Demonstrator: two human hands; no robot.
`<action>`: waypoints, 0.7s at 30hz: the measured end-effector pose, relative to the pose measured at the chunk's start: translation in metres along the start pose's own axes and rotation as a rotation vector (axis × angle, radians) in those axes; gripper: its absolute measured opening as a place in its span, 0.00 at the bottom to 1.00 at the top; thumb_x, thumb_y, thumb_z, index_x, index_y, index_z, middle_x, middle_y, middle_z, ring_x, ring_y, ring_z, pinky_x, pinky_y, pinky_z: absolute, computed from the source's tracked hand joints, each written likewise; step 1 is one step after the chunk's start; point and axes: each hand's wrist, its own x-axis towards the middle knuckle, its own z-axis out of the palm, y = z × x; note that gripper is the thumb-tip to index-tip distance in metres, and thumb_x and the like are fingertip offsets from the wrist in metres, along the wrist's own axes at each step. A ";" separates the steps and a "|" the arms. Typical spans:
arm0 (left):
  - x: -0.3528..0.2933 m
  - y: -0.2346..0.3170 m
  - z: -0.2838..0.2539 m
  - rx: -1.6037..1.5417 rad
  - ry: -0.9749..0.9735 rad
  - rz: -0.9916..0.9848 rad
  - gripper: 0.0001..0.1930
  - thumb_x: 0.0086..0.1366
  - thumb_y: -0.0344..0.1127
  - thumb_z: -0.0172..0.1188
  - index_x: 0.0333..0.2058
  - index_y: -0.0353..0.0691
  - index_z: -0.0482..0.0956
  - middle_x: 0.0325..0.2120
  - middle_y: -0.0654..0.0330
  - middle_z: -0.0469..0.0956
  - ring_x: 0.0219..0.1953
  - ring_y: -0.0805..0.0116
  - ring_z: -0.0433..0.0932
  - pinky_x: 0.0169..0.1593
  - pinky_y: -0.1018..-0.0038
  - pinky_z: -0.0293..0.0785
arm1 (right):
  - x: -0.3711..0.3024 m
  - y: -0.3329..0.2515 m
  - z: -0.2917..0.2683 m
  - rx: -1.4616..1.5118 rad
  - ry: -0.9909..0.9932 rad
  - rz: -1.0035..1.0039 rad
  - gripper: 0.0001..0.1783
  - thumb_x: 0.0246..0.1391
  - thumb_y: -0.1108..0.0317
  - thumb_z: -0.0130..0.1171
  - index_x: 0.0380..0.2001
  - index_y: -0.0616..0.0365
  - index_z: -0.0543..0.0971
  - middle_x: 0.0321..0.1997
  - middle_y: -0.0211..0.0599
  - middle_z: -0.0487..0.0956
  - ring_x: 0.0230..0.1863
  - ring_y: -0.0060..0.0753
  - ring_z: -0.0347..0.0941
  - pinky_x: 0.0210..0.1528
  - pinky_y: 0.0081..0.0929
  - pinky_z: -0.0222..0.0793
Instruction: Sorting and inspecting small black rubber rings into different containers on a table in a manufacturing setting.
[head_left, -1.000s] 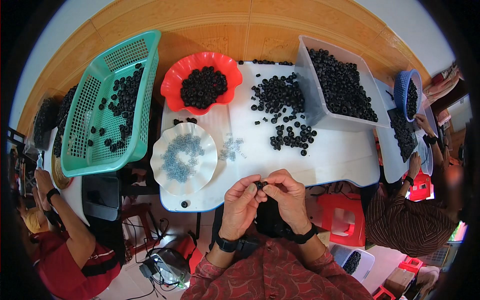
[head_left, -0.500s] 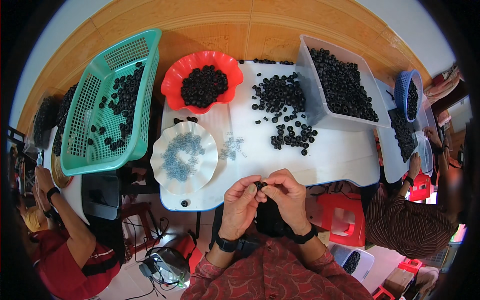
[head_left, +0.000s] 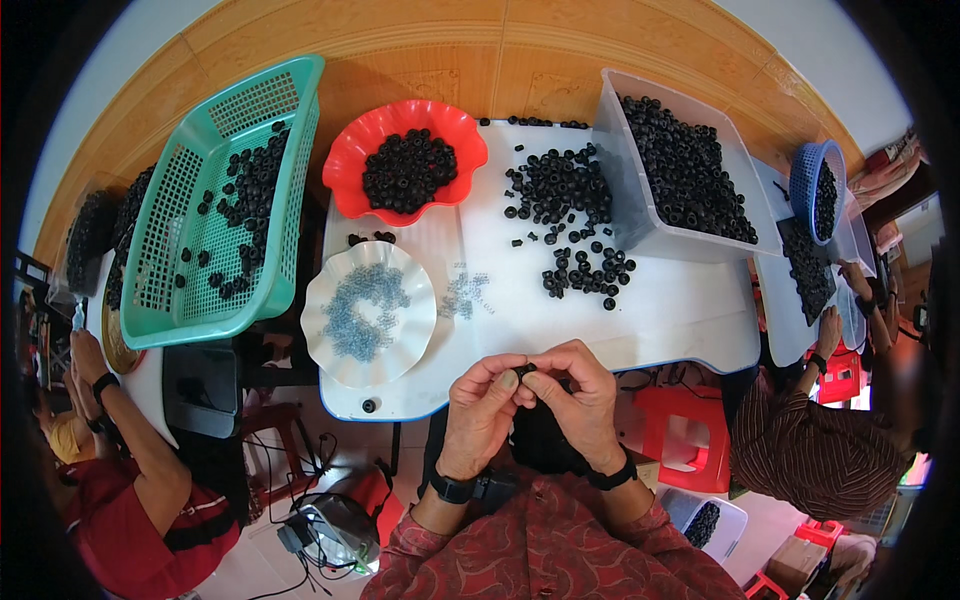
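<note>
A small round black part [head_left: 524, 371] is pinched between my left hand [head_left: 481, 411] and my right hand [head_left: 578, 405], just off the table's front edge. Thumbs and fingertips of both hands meet around it and cover most of it. Beyond my hands, loose black parts [head_left: 585, 275] lie scattered on the white table [head_left: 660, 320], with a denser pile behind them. To the left is a white scalloped plate [head_left: 420, 345] holding many small clear pieces. More clear pieces [head_left: 464, 296] lie on the table beside the plate.
At the back left stand a green basket [head_left: 190, 325] and a red scalloped bowl [head_left: 345, 190], both with black parts. A clear bin [head_left: 640, 225] of black parts is at the back right. People work at both sides. A red stool [head_left: 685, 430] stands below the table's right edge.
My fingers have shifted slightly around the black part, and less of it shows now. The containers and loose parts stay where they were.
</note>
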 end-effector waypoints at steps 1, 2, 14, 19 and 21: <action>0.000 0.000 0.000 0.002 0.001 -0.002 0.12 0.69 0.28 0.54 0.49 0.31 0.75 0.34 0.58 0.79 0.33 0.72 0.77 0.42 0.75 0.76 | -0.001 0.000 0.000 0.000 0.000 0.000 0.07 0.53 0.80 0.62 0.37 0.64 0.79 0.34 0.33 0.75 0.32 0.19 0.75 0.33 0.17 0.73; 0.000 0.000 0.001 0.004 0.003 -0.004 0.12 0.69 0.28 0.54 0.49 0.31 0.75 0.34 0.58 0.79 0.33 0.72 0.77 0.42 0.76 0.76 | -0.001 -0.001 0.001 0.005 0.008 0.011 0.07 0.53 0.80 0.62 0.37 0.64 0.79 0.34 0.33 0.76 0.32 0.19 0.75 0.33 0.17 0.73; 0.001 0.001 -0.001 0.026 -0.007 -0.014 0.12 0.70 0.28 0.53 0.49 0.31 0.75 0.35 0.58 0.78 0.34 0.73 0.77 0.42 0.77 0.75 | 0.000 -0.003 0.001 0.154 -0.016 0.081 0.06 0.57 0.80 0.59 0.39 0.66 0.78 0.35 0.33 0.77 0.31 0.18 0.75 0.33 0.17 0.73; 0.001 0.002 -0.001 0.049 -0.012 -0.017 0.12 0.69 0.28 0.53 0.49 0.32 0.75 0.36 0.58 0.79 0.34 0.73 0.77 0.42 0.76 0.75 | -0.001 0.002 -0.001 0.241 -0.035 0.150 0.08 0.57 0.79 0.59 0.41 0.65 0.78 0.36 0.32 0.78 0.32 0.18 0.75 0.34 0.17 0.74; 0.001 0.002 -0.001 0.058 -0.003 -0.019 0.12 0.69 0.28 0.53 0.49 0.32 0.75 0.37 0.58 0.79 0.35 0.73 0.77 0.42 0.76 0.75 | 0.000 0.003 -0.002 0.149 -0.015 0.156 0.10 0.57 0.79 0.59 0.43 0.65 0.78 0.36 0.33 0.78 0.33 0.18 0.75 0.35 0.17 0.74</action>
